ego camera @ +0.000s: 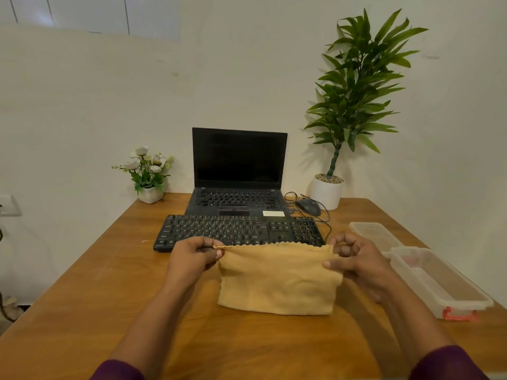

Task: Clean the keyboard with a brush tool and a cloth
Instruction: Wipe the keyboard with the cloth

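1. The keyboard (238, 233) is lying flat on the bench (82, 297), just in front of the open laptop (238, 171). Part of its near edge is hiding behind the cloth.
2. The cloth (278, 281), tan with a scalloped top edge, is hanging stretched between the two hands, just on the near side of the keyboard. I cannot tell whether its lower edge is touching the bench.
3. The left hand (192, 256) is pinching the cloth's top left corner between thumb and curled fingers. The right hand (356, 259) is pinching the top right corner, with its other fingers curled in.
4. No brush tool is showing anywhere. A clear plastic box (439, 283) is sitting to the right with its lid (375, 237) lying beyond it. Something red is showing at the box's near corner, too blurred to name.
5. A mouse (308, 206) is sitting behind the keyboard's right end, its cable looping down beside that end.
6. Likely trouble, as I judge it:
   - Wiping with so wide a cloth could be snagging keycap edges or dragging the light keyboard toward the laptop.
   - A sweep past the right end could be catching the loose cable and tugging the mouse.
   - Wiping before brushing could be pushing crumbs down between the keys.
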